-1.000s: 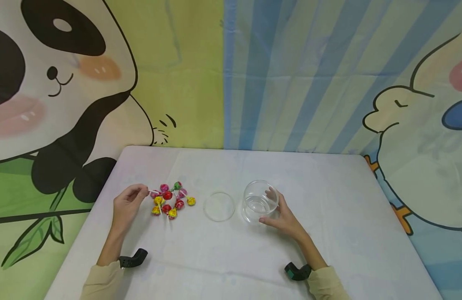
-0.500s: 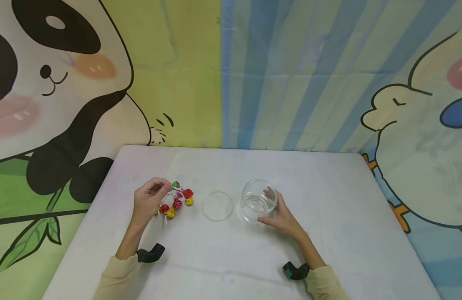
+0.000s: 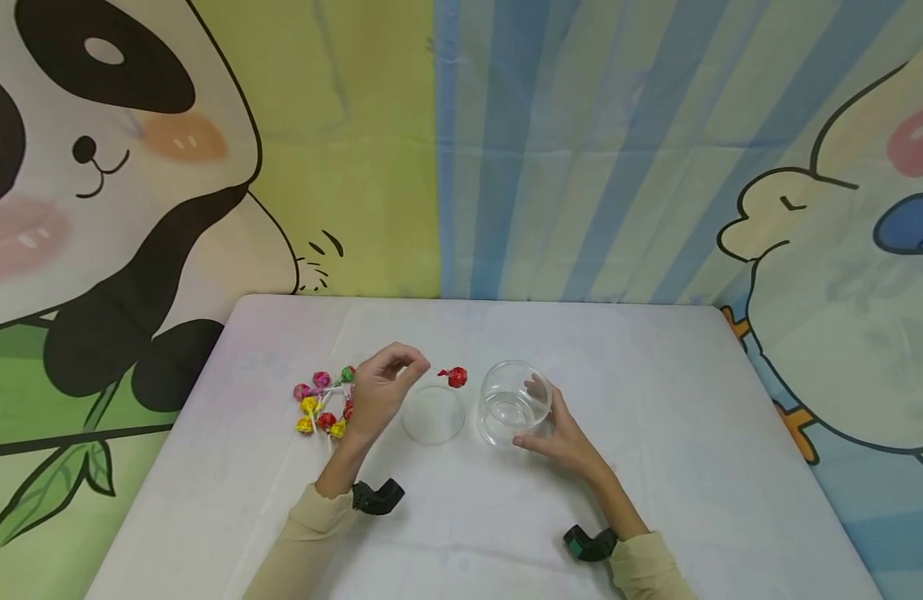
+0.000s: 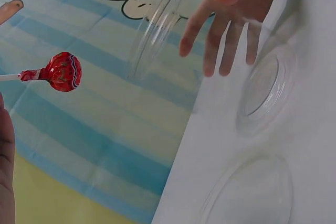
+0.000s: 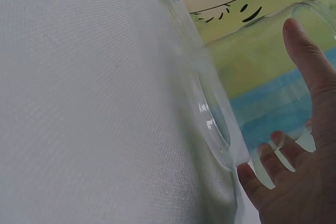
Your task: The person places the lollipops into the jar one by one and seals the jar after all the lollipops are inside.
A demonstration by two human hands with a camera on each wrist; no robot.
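My left hand (image 3: 381, 390) pinches the white stick of a lollipop (image 3: 457, 377) in a red wrapper. The candy end points right, above the table between a clear round lid (image 3: 433, 414) and a clear jar (image 3: 499, 408). In the left wrist view the red lollipop (image 4: 64, 72) hangs free of the jar's rim. My right hand (image 3: 554, 429) holds the jar upright from its right side, thumb in front and fingers behind. Through the clear wall (image 5: 262, 77) in the right wrist view, the jar looks empty.
Several wrapped lollipops (image 3: 308, 405), pink, yellow, red and green, lie in a loose group on the left of the white table (image 3: 461, 517); my left hand covers part of it. A printed cloth (image 3: 581, 150) hangs behind the table's far edge.
My left hand has lifted the red lollipop out of the group and carried it right, past the lid, close to the jar. The right hand and jar have stayed in place.
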